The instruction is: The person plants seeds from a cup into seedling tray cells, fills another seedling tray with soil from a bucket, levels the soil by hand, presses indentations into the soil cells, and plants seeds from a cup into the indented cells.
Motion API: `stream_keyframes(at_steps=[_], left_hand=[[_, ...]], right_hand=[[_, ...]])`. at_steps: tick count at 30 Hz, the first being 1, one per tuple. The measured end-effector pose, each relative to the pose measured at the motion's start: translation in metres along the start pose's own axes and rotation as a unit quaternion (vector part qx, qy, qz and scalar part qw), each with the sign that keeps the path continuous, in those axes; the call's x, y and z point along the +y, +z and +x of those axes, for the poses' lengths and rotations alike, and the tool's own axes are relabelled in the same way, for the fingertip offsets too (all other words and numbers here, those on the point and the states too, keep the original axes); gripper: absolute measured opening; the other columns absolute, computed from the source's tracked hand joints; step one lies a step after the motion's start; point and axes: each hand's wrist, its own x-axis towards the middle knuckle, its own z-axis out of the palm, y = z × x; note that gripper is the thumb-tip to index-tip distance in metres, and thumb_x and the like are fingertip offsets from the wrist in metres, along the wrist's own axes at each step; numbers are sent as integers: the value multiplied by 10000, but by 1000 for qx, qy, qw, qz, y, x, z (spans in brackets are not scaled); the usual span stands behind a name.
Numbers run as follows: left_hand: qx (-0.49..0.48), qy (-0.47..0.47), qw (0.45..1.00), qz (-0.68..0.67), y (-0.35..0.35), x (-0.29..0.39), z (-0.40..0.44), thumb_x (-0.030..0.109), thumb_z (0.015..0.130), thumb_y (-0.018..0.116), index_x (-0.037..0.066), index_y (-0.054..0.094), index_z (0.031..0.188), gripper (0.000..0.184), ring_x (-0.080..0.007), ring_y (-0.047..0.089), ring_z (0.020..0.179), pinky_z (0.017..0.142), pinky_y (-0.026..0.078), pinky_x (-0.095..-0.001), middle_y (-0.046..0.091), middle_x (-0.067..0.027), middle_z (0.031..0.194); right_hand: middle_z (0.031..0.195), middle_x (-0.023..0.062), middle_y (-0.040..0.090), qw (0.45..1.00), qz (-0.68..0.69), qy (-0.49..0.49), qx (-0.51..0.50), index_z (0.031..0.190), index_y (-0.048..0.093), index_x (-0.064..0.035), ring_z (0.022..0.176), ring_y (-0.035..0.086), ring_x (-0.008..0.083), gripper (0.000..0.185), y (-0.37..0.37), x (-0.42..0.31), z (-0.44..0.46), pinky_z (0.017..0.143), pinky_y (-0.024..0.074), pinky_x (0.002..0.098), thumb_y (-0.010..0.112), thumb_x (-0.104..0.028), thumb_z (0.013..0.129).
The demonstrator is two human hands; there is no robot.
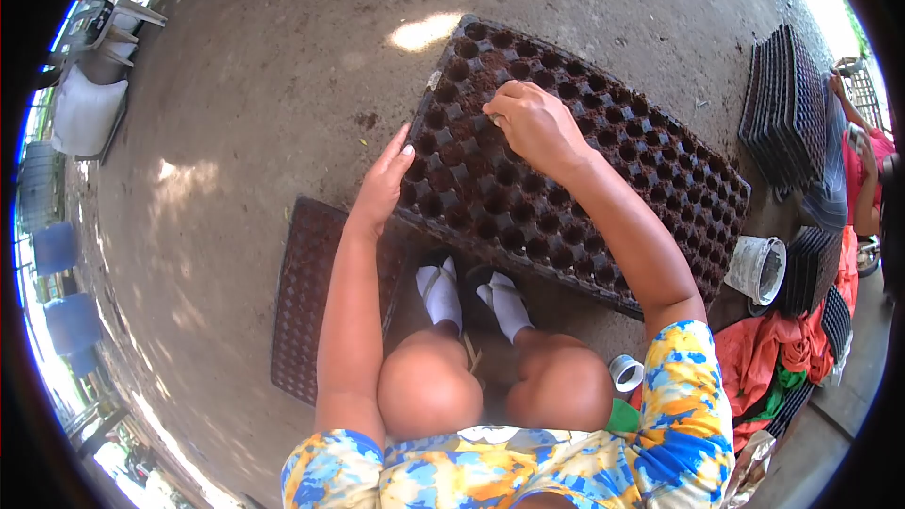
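Observation:
A large black tray with rows of round cells, dark soil in and around them, lies tilted across the view before my knees. My left hand rests at the tray's left edge, fingers stretched out. Over the upper left part of the tray is my right hand, its fingers pinched together just above the cells. Whatever the fingertips hold, if anything, is too small to make out. Some loose soil lies on the tray near that hand.
A second cell tray lies at lower left, partly behind my left arm. At right are stacked trays, a white bucket, red cloth and another person. A small white cup is beside my knee. Chairs stand at upper left.

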Motion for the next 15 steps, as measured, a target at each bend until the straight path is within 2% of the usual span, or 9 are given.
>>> stream_keyframes(at_steps=[5,6,10,13,15], left_hand=[[-5,6,1000,-3,-3,-6,1,399,953,482,84,328,1462,618,-228,273,1396,1129,178,-341,337,-116,1496],[-5,4,1000,-4,-2,-6,2,401,953,482,83,328,1462,620,-227,273,1396,1129,177,-341,337,-116,1496],[-1,4,1000,-7,0,-1,-1,357,963,462,43,341,1449,591,-212,252,1401,1141,140,-329,335,-96,1495],[3,-7,1000,-10,-1,-1,1,342,968,457,38,343,1447,579,-207,276,1387,1135,163,-323,351,-92,1485],[-16,0,999,-40,-3,-7,3,383,963,467,66,332,1457,602,-219,277,1390,1130,175,-332,344,-107,1490]], right_hand=[[935,97,638,998,53,11,-17,879,696,-46,946,603,280,157,-13,-23,-9,802,516,385,582,-12,776],[927,97,635,998,28,19,-58,882,696,-49,938,604,286,169,-1,-19,-14,799,517,388,585,-5,763],[924,98,630,999,22,-6,-31,886,693,-60,926,605,288,188,3,-20,-14,791,519,387,592,1,739],[910,97,627,997,71,-18,-14,868,683,-55,915,605,286,181,-13,-43,-19,783,521,379,588,10,729],[900,95,611,996,52,-38,-54,859,668,-49,880,599,284,198,4,-42,-28,764,520,378,589,17,690]])
